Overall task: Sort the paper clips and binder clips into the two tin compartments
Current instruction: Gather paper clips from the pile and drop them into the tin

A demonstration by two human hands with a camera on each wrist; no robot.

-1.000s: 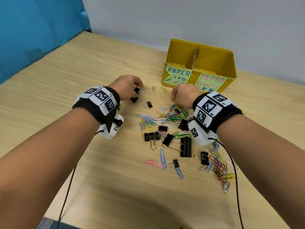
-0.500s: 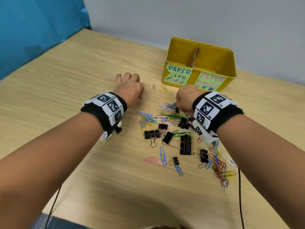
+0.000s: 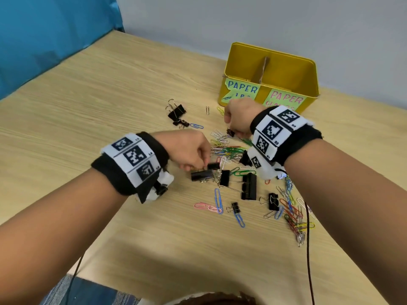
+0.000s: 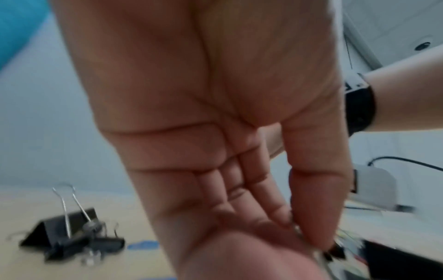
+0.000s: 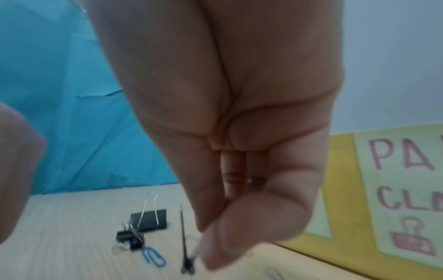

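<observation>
Head view: left hand pinching into the near left edge of the mixed clip pile on the wooden table; right hand pinching a small black binder clip, just near of the yellow tin. Left wrist view: thumb and fingertips closed on blurred wire. Right wrist view: thumb and forefinger clamped on thin metal, object unclear.
</observation>
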